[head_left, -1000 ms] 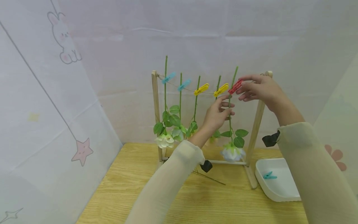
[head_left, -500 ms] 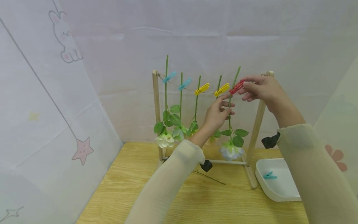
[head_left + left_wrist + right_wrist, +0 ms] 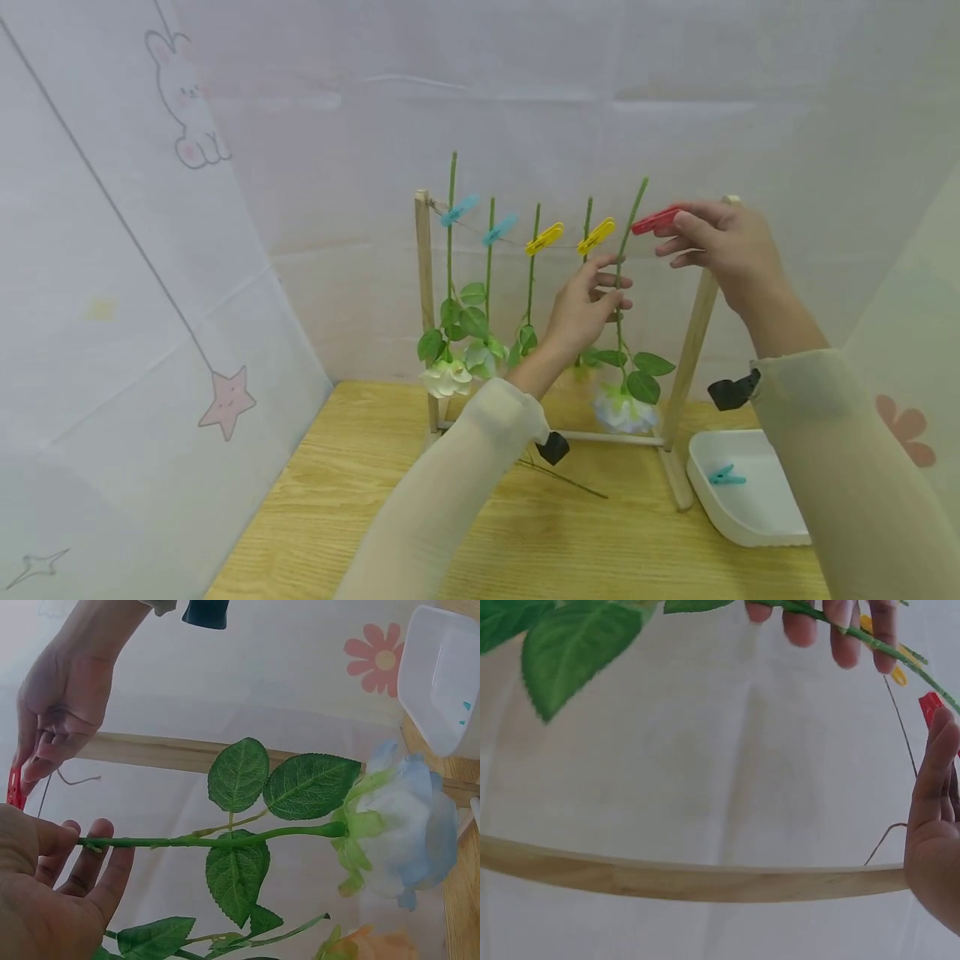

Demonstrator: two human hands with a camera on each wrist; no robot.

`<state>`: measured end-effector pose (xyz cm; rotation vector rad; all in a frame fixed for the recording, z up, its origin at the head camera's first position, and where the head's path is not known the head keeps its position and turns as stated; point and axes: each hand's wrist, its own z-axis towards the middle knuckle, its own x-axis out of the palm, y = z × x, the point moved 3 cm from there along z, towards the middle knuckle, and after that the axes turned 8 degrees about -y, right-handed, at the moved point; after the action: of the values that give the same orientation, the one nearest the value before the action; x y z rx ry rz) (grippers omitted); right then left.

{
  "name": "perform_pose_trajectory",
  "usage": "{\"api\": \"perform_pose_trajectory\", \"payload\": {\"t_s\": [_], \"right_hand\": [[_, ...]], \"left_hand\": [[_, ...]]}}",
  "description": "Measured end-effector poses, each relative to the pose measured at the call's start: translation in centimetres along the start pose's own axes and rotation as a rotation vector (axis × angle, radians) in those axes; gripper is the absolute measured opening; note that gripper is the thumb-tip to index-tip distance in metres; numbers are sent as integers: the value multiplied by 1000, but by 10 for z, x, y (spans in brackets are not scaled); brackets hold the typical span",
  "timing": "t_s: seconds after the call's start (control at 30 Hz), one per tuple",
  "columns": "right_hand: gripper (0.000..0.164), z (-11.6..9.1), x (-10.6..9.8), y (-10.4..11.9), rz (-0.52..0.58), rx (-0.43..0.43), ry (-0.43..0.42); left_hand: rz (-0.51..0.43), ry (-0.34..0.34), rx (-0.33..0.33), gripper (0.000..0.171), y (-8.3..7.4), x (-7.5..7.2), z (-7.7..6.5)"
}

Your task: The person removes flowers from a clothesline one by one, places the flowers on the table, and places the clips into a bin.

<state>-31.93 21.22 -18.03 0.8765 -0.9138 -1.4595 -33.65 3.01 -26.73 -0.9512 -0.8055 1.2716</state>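
Note:
My left hand (image 3: 581, 308) pinches the green stem (image 3: 172, 841) of a pale blue and white artificial flower (image 3: 409, 817), which hangs head down. My right hand (image 3: 727, 242) holds a red clothespin (image 3: 656, 220) between thumb and fingers. The tip of that clothespin lies right beside the upper stem; whether it touches cannot be told. To the left, several flowers hang upside down from a string, clipped by light blue clothespins (image 3: 459, 210) and yellow clothespins (image 3: 597, 237). My left forearm partly covers the middle flowers.
A wooden frame (image 3: 693, 350) carries the string, with its foot on the wood-grain table (image 3: 315, 500). At the right stands a white tray (image 3: 750, 529) with a teal clothespin (image 3: 726, 475) inside. A thin brown twig (image 3: 570, 482) lies in front of the frame.
The red clothespin has moved up and to the right in my right hand, away from the string, and now lies flatter. My left hand keeps its hold on the stem.

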Motion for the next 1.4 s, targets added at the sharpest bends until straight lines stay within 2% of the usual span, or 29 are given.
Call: {"api": "perform_pose_trajectory", "payload": {"t_s": [0.13, 0.37, 0.53, 0.73, 0.93, 1.2, 1.4], "right_hand": [[49, -3, -2, -2, 6, -27, 34], [31, -9, -6, -11, 44, -75, 93], [31, -13, -8, -15, 54, -101, 126], [31, -18, -10, -20, 30, -97, 129], [30, -22, -15, -26, 18, -97, 126], [31, -30, -23, -33, 57, -111, 133], [29, -39, -28, -38, 69, -111, 136]], "left_hand": [[2, 12, 6, 43, -1, -1, -3], [3, 59, 41, 46, -5, -6, -15], [7, 88, 63, 46, -7, -12, -23], [31, 110, 70, 45, -3, -19, -31], [106, 128, 90, 45, -3, -26, -39], [157, 153, 94, 47, -5, -33, -50], [189, 179, 122, 47, -4, -39, -59]]}}
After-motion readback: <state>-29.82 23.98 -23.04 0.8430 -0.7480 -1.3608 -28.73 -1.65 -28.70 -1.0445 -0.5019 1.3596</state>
